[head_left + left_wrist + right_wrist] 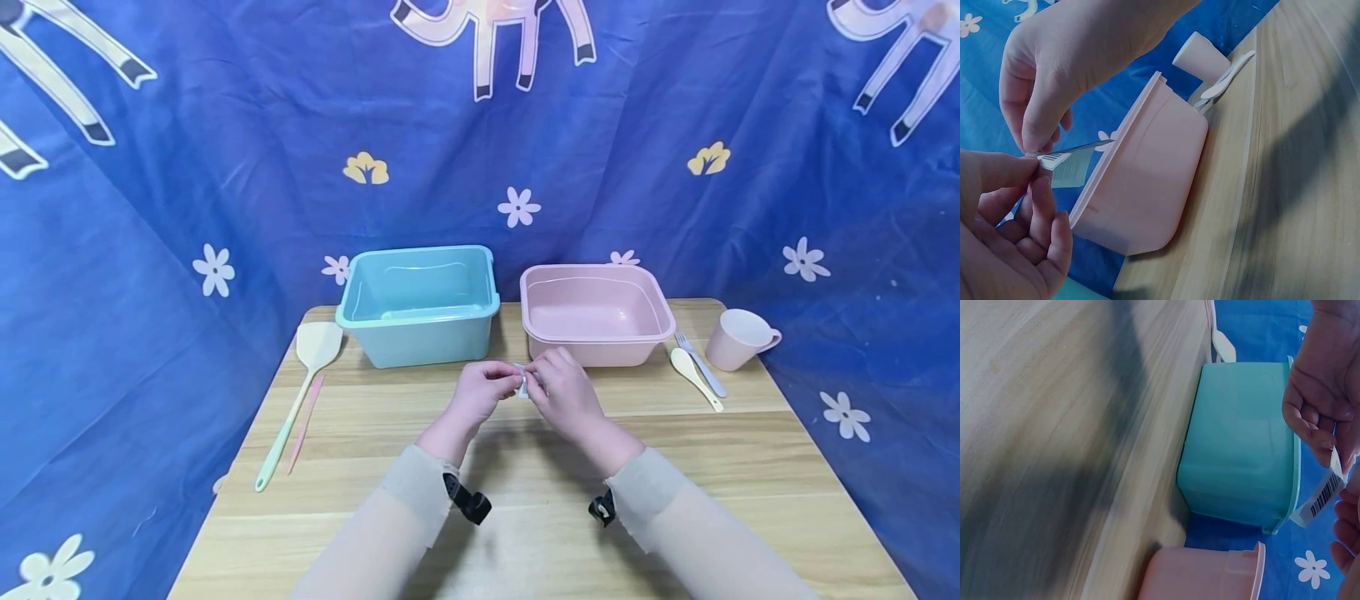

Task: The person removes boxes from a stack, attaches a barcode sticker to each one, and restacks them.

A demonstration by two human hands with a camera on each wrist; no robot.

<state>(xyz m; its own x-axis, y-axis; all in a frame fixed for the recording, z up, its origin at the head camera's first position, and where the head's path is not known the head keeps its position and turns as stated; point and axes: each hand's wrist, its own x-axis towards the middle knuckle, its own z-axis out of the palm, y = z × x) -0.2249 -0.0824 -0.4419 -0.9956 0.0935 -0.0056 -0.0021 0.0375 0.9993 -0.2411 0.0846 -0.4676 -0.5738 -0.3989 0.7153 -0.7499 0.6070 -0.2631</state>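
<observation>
Both hands, left hand [480, 393] and right hand [564, 393], pinch a small barcode label [1066, 164] in their fingers above the table [525, 517]; holding it by opposite edges looks best for keeping it flat.

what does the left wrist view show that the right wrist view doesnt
Only the left wrist view shows the pink cup and the cream spoon beyond the pink tub.

Only the right wrist view shows the teal tub, side on, and the spatula's cream blade past it.

Both show the barcoded label pinched between the left hand and right hand, the pink tub and the wooden table.
</observation>
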